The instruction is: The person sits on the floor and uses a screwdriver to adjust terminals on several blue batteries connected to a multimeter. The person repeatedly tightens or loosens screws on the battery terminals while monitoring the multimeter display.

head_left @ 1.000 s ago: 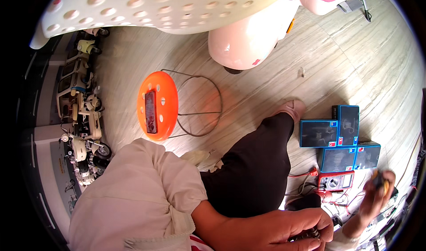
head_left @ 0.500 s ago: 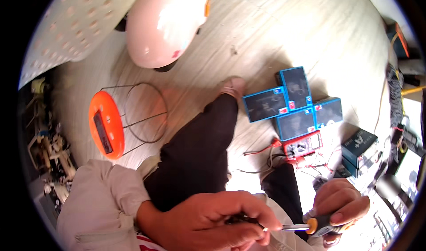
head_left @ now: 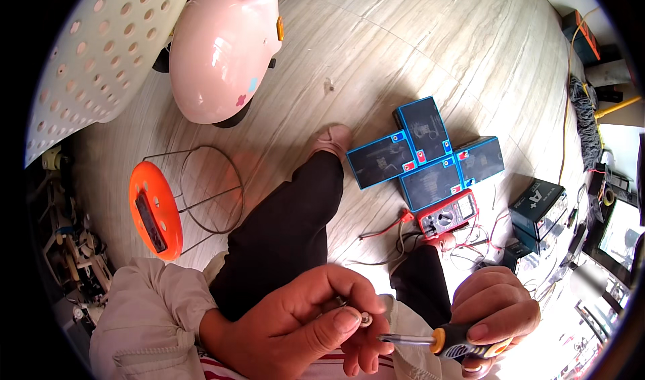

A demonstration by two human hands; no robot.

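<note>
My left hand (head_left: 289, 323) is closed, pinching a small metal screw (head_left: 365, 319) between thumb and fingers. Only the screw's round head shows; the rest is hidden by the fingers. My right hand (head_left: 500, 306) grips the black and yellow handle of a screwdriver (head_left: 438, 341). Its metal shaft points left, and the tip stops a little short of the screw, apart from it. Both hands are above my lap.
Several blue-edged black batteries (head_left: 426, 128) lie together on the floor beyond my hands. Beside them is a red multimeter (head_left: 447, 214) with leads. An orange-seat stool (head_left: 156, 212) stands left; a pink scooter (head_left: 222, 51) is behind it. Black boxes (head_left: 536, 205) sit at right.
The screwdriver's tip has come away from my left fingers, where it was before. My left hand has turned so the screw head shows. The whole view has shifted slightly.
</note>
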